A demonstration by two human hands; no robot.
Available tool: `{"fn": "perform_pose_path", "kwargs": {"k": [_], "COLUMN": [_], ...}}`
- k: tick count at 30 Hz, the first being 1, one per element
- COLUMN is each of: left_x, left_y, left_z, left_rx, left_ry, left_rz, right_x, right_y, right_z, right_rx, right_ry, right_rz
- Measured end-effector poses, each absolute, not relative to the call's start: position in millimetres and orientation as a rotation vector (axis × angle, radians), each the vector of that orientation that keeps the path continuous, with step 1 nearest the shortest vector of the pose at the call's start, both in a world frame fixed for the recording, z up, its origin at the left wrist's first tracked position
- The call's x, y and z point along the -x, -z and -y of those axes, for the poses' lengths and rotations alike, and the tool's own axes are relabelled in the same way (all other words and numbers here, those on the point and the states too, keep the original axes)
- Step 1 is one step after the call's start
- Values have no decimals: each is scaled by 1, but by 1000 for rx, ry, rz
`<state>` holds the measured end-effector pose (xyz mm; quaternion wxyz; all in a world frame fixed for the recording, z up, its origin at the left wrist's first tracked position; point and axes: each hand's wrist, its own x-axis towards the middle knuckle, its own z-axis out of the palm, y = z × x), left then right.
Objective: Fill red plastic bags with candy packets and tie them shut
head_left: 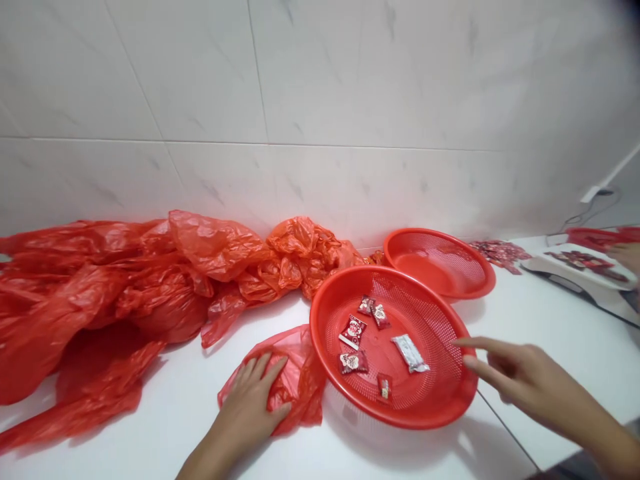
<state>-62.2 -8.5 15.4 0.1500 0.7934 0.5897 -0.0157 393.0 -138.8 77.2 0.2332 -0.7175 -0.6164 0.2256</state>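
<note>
My left hand lies flat, fingers spread, on a crumpled red plastic bag on the white counter. My right hand reaches over the right rim of a red mesh basket, index finger stretched out, holding nothing. Inside the basket lie several small wrapped candies: a red and white packet, a silver wrapper nearest my fingertip, and a small red one.
A second red mesh basket stands behind the first. A large heap of red plastic bags covers the left against the tiled wall. At far right another person's hand is by a scale tray with candies; more candies lie nearby.
</note>
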Motion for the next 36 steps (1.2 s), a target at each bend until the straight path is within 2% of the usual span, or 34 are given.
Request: {"fn": "perform_pose_path", "kwargs": {"k": [3, 7, 9, 15, 21, 26, 33, 36], "left_x": [61, 60, 59, 59, 59, 59, 62, 63], "left_y": [-14, -16, -17, -13, -7, 0, 1, 3], "left_z": [9, 14, 16, 16, 16, 16, 16, 16], "left_rx": [-2277, -2243, -2233, -2220, -2218, -2260, -2249, -2244], "left_ry": [4, -5, -1, -51, -27, -73, -92, -120], "left_rz": [-1667, -1636, -1621, -1597, -1530, -1483, -1462, -1463], "right_x": [-364, -315, -300, -288, -286, -247, -226, -231], "right_y": [-99, -85, -70, -55, -78, -93, -60, -50], "right_z": [92, 41, 35, 39, 21, -11, -26, -18], "right_rx": [1954, 2174, 2200, 2202, 2115, 1885, 1772, 1615], "right_ry": [-583, -1017, -1103, -827, -854, -816, -609, -672], "right_rz": [1934, 2249, 2346, 2538, 2726, 2943, 2954, 2910]}}
